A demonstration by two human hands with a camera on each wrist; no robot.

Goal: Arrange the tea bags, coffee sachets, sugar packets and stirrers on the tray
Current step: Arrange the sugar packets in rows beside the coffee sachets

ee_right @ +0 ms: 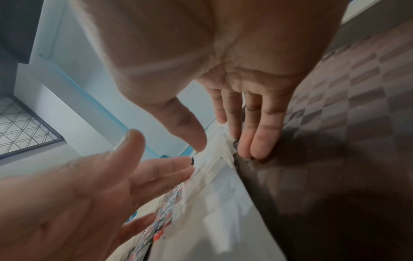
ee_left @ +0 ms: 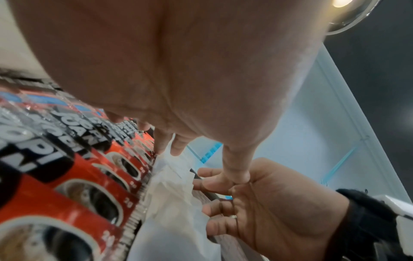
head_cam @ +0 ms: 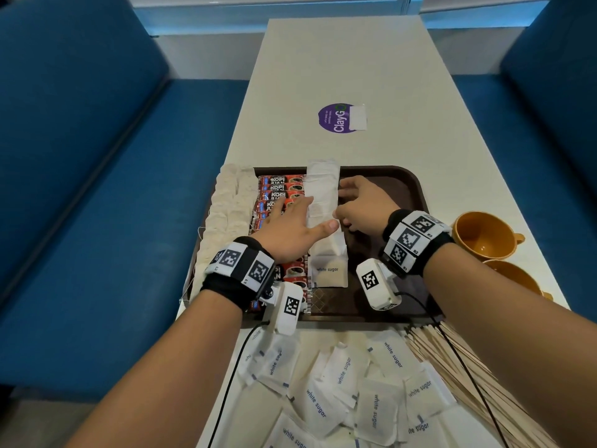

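I am squaring sugar packets row on tray: left hand, right hand flat, fingers extended, gripping nothing. Risk: overlapped row buckling, sliding onto coffee sachets.

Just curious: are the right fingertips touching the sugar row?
Touching. The right wrist view shows the fingertips pressed against the edge of the sugar row.

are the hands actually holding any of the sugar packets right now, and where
Nothing is gripped. The left hand lies flat, fingers straight, on the row of sugar packets; the right hand presses straight fingers against the row's right edge.
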